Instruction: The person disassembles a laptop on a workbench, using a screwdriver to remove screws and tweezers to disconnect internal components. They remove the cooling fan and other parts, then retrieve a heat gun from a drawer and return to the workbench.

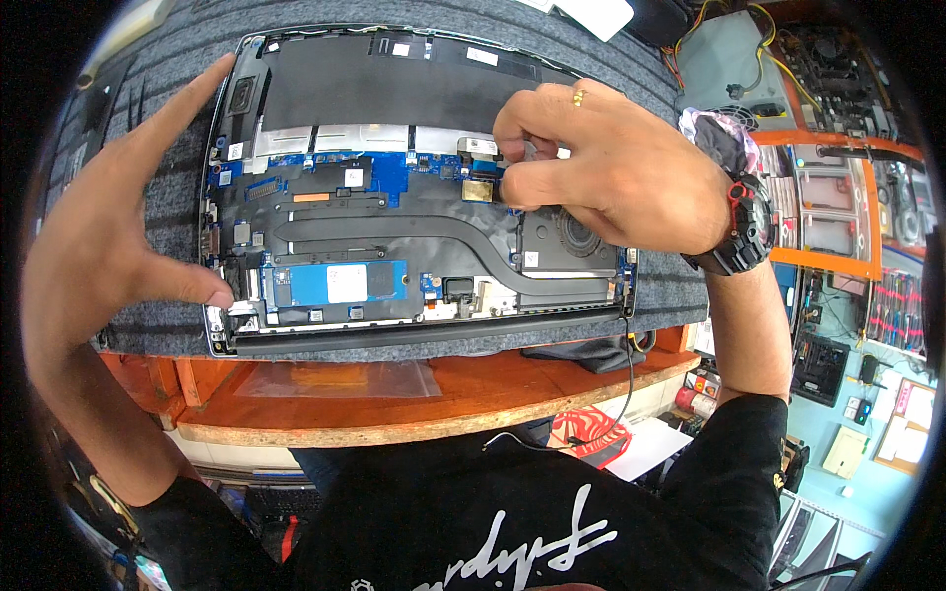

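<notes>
Because its bottom cover was off, the laptop (389, 229) showed its insides in the head view, where it lay near the front edge of the bench, between the person's two hands. A grey ribbed mat (166, 189) lay beneath it, probably to cushion the casing and stop it sliding. The left hand (91, 231) was spread wide along the left end: a fingertip reached the upper left corner, and the thumb came down at the lower one, a span that seemed meant to steady the frame without covering the parts.

The right hand (626, 169) was curled above the board, thumb and forefinger narrowed toward each other beside a gold-coloured patch (478, 191). Such a bend suited fine work, though I could not tell whether anything small sat between the tips. Its palm hung over the fan (579, 236), hiding part of it.

Along the far side lay the black battery (384, 91); nearer the person were a dark heat pipe (414, 229) and a blue module (335, 284). With these facing up, everything was presumably within easy reach.
</notes>
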### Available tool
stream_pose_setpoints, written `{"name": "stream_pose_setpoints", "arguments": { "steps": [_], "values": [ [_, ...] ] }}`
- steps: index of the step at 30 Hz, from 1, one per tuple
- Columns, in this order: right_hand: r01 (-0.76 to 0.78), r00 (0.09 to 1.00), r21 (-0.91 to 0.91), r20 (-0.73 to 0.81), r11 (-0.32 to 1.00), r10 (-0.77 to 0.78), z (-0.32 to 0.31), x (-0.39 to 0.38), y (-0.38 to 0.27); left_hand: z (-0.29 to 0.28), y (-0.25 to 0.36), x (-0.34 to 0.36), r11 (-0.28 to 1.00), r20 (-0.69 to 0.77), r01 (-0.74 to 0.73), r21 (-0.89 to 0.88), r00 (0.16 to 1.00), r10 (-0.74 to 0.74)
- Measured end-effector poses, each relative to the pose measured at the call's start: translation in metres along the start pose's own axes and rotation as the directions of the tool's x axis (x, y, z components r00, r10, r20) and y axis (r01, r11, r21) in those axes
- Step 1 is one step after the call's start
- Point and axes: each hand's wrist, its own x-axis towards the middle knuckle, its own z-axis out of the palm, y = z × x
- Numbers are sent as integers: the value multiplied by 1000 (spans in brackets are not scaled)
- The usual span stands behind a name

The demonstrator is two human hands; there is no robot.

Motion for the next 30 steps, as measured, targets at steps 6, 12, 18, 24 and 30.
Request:
{"name": "stream_pose_setpoints", "arguments": {
  "steps": [6, 12, 18, 24, 30],
  "values": [
    [-56, 987, 152, -141, 987, 78, -8, -6, 6, -1, -2, -2, 1000, 5, 3, 8, 1000, -3],
    [-1, 999, 146, -50, 989, 9, -7, -10, 0, 1, -3, -3, 1000, 8, -5, 14, 1000, 5],
    [-41, 999, 63, -13, 997, 41, -5, -11, -1, 2, -3, 0, 1000, 7, -22, 19, 1000, 22],
    [-23, 1000, -42, 16, 999, 23, -8, -5, 0, 1, -3, 0, 999, 15, -24, 29, 1000, 23],
    [-42, 988, 90, -144, 995, 54, -7, -6, 3, 2, -7, -4, 999, 17, -22, 32, 1000, 22]
  ]
}}
